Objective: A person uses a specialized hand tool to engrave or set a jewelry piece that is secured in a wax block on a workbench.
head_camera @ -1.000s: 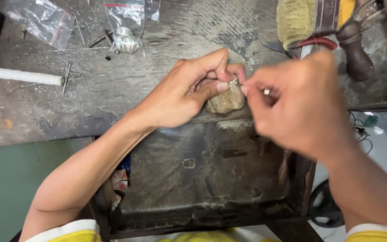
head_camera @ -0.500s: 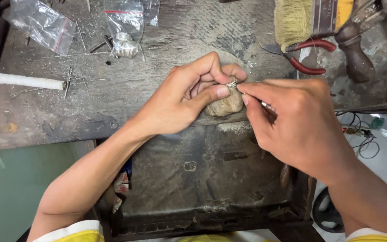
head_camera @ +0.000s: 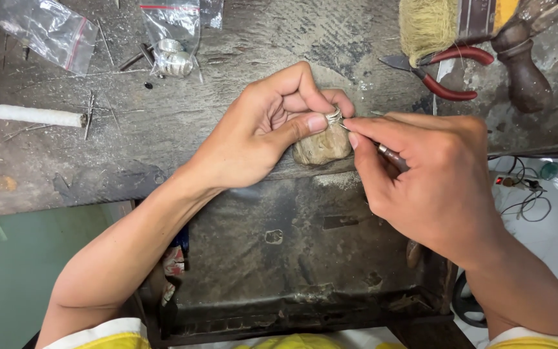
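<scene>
My left hand (head_camera: pixel 259 132) pinches a small silver ring (head_camera: pixel 334 116) between thumb and fingers, pressing it on top of a worn wooden bench peg (head_camera: pixel 321 147) at the workbench edge. My right hand (head_camera: pixel 427 178) holds a thin metal tool (head_camera: pixel 389 155) like a pen, its tip touching the ring. Both hands meet over the peg, above a dark metal catch tray (head_camera: pixel 279 252).
On the grey worn workbench (head_camera: pixel 163 129) lie red-handled pliers (head_camera: pixel 444 74), a bristle brush (head_camera: pixel 431 26), a wooden-handled tool (head_camera: pixel 524 71), clear plastic bags (head_camera: pixel 46 29) one with silver pieces (head_camera: pixel 172 58), a white rod (head_camera: pixel 24 113) and loose wires. Cables lie on the floor at right.
The view has shifted slightly; my right hand slid down and right so the tool tip and ring show more clearly. My left hand keeps the ring on the peg.
</scene>
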